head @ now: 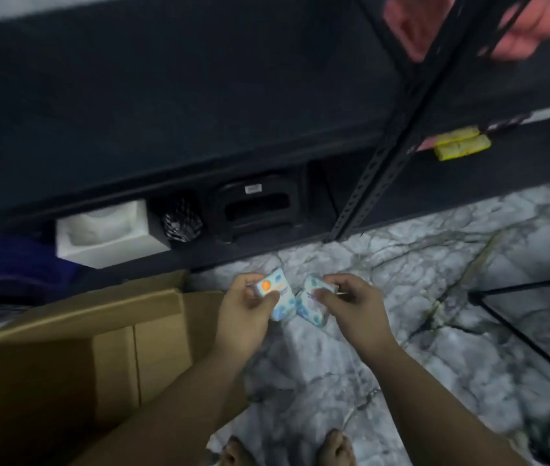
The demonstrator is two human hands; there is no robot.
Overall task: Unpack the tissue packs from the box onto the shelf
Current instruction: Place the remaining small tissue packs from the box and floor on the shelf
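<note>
Marbled floor beside the open brown cardboard box (65, 358): left hand (245, 311) and right hand (351, 302) each pinch a blue-patterned tissue pack (282, 297), best lifted level onto the dark metal shelf (166, 95).

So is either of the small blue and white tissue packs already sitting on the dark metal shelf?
No, the left hand and the right hand each hold one tissue pack above the floor.

A storeroom: slotted black metal shelving (384, 156) holding goods, over marble-patterned flooring (401, 280).
</note>
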